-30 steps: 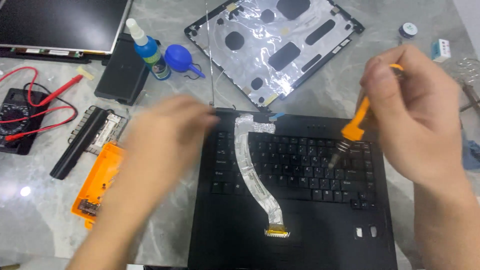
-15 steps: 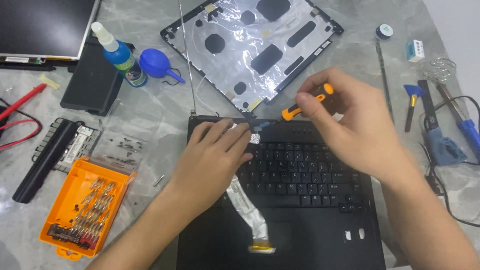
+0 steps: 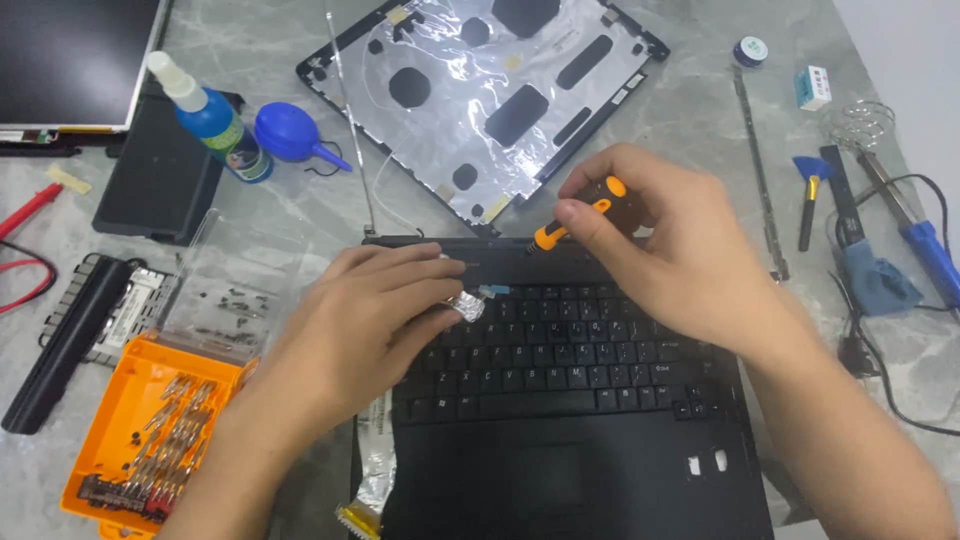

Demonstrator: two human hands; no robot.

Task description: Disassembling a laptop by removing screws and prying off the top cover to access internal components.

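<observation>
**A:** What lies around your laptop base (image 3: 560,400), starting from the left?

**B:** Far left of the laptop base you have an orange bit case (image 3: 140,430), open, with a clear bag of small screws (image 3: 225,300) just above it and a long black battery (image 3: 60,345) beyond. Up and to the left of the base stand a blue spray bottle (image 3: 215,120) and a blue dust blower (image 3: 290,130).

**A:** And your hands?

**B:** Your left hand (image 3: 370,320) rests on the top-left corner of the keyboard, fingers pinched together on the foil-wrapped end of a ribbon cable (image 3: 465,305); the rest of that silvery strip trails down the left edge of the base. Your right hand (image 3: 680,250) is over the top edge of the base, closed round an orange-and-black screwdriver (image 3: 575,215) whose tip points at the hinge strip.

**A:** Behind and to the right?

**B:** Behind the base lies the detached lid shell (image 3: 490,90), foil side up. Right of the base lie a blue-handled soldering iron (image 3: 920,235) and small hand tools.

**A:** What might go wrong?

**B:** In my judgement, pulling the cable while the driver bears down could crease or tear it. A slipping tip could scratch the keys, and a loosened screw could roll under the base.
</observation>
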